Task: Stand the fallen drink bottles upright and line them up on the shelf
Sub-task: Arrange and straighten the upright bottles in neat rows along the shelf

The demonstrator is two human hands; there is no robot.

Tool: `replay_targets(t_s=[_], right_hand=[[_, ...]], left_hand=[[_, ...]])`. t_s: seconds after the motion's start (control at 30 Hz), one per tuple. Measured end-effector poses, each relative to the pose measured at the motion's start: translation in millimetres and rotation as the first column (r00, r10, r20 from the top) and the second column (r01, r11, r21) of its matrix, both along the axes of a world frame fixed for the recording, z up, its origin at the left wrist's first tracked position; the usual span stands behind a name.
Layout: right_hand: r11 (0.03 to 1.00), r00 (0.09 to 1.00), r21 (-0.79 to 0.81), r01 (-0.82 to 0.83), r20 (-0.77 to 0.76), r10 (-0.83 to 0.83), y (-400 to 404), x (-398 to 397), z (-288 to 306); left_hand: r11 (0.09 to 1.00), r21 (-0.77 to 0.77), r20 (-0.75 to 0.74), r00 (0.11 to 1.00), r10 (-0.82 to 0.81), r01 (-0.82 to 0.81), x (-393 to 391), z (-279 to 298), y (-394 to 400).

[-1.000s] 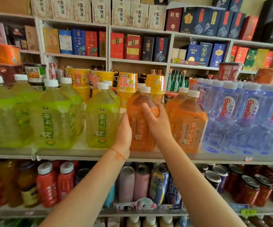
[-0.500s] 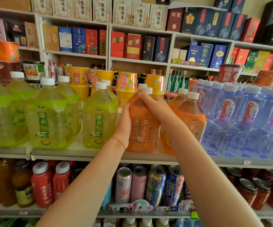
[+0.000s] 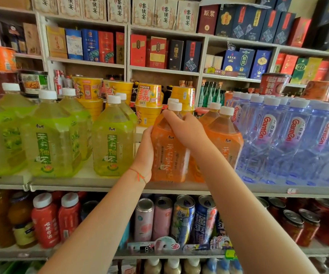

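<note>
A: Where is the orange bottle (image 3: 168,151)?

B: Upright at the front edge of the shelf (image 3: 108,185), between a green bottle (image 3: 113,139) on its left and a second orange one (image 3: 226,139) on its right. Another white cap shows just behind it.

A: And the hands?

B: Both are on it. The left hand (image 3: 145,153) clasps its left side low down, thumb in front; a red string circles that wrist. The right hand (image 3: 185,128) curls over the bottle's shoulder just under the cap, fingers wrapped to the left.

A: Its base?

B: It looks to be resting on the shelf, though the left wrist hides one corner.

A: What else is in that row?

B: More green bottles (image 3: 50,135) stand to the far left, some leaning out of line. Clear water bottles (image 3: 298,139) with red-lettered labels crowd the right end.

A: Around it?

B: Yellow noodle cups (image 3: 148,99) are stacked behind the row. Boxed goods fill the upper shelves. Below, cans (image 3: 163,220) stand beneath the arms, with red bottles (image 3: 45,220) to the left.
</note>
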State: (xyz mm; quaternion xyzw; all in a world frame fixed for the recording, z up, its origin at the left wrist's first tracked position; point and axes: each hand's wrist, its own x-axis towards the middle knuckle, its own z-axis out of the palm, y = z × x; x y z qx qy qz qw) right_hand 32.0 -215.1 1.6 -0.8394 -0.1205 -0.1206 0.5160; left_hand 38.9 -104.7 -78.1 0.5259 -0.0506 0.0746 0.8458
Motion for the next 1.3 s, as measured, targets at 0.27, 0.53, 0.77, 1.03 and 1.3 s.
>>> replay_targets(t_s=[0.27,0.53,0.77,1.03,1.3], right_hand=[[0.966,0.92,-0.196,0.168,0.384,-0.082,0,-19,2],[0.955,0.771,-0.162,0.247,0.63,-0.093,-25,-23,-10],[0.889,0.721,-0.321,0.326,0.693,-0.014,-38,-16,-15],[0.859,0.736,-0.355,0.37,0.676,-0.038,-39,-10,-16],[0.914,0.603,-0.169,0.369,0.792,-0.098,-22,-20,-24]], left_hand=[[0.999,0.028,0.03,0.999,-0.034,0.034,-5,-2,-17],[0.996,0.09,0.013,1.0,0.0,-0.001,1,2,-13],[0.994,0.105,0.002,1.0,-0.006,0.005,4,7,-18],[0.99,0.14,-0.034,0.999,-0.003,0.008,5,6,-25],[0.838,0.274,0.274,0.873,0.403,-0.472,-22,4,-21]])
